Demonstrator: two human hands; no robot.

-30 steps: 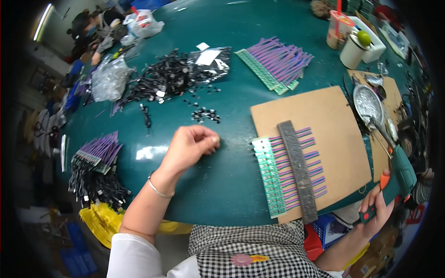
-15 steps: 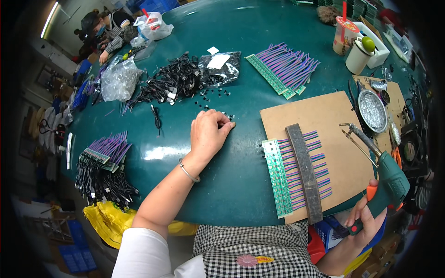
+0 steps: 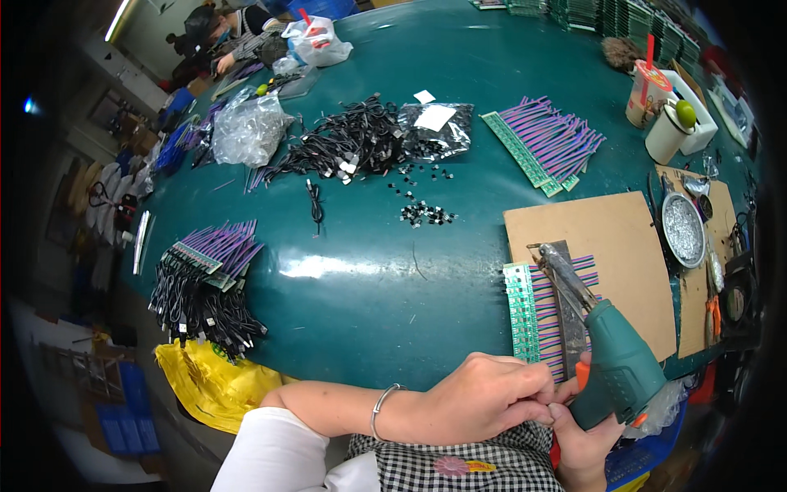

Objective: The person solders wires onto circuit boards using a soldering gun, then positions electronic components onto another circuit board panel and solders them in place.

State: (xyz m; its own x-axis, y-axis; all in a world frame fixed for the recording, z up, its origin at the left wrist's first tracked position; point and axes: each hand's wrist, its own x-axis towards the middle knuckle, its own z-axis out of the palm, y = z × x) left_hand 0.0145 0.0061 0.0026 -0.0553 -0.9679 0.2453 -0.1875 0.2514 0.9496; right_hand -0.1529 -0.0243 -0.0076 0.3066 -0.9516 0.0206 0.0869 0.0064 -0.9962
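Note:
My right hand point(image 3: 589, 443) grips a green soldering gun point(image 3: 621, 361) with an orange trigger; its metal tip points up and left over the work. My left hand point(image 3: 492, 398) is closed in a pinch against the thumb side of my right hand, at the table's front edge. Whatever the pinched fingers hold is hidden. Just beyond lies a green circuit board panel point(image 3: 522, 312) with purple, pink and black wires, held down by a dark flat bar point(image 3: 572, 332) on a brown board point(image 3: 635, 246). Small black components point(image 3: 426, 215) lie loose mid-table.
Black cables point(image 3: 352, 139) are heaped at the back beside a clear plastic bag point(image 3: 248, 131). Wired circuit strips point(image 3: 545, 143) lie back right. A silvery dish point(image 3: 683, 230) and a cup point(image 3: 668, 135) stand at right. More wired cables point(image 3: 205, 287) hang at left. Across the table sits another person point(image 3: 229, 37).
My left hand has left the small black components and come back right to meet my right hand. The soldering gun has moved left, over the bar. The view has shifted.

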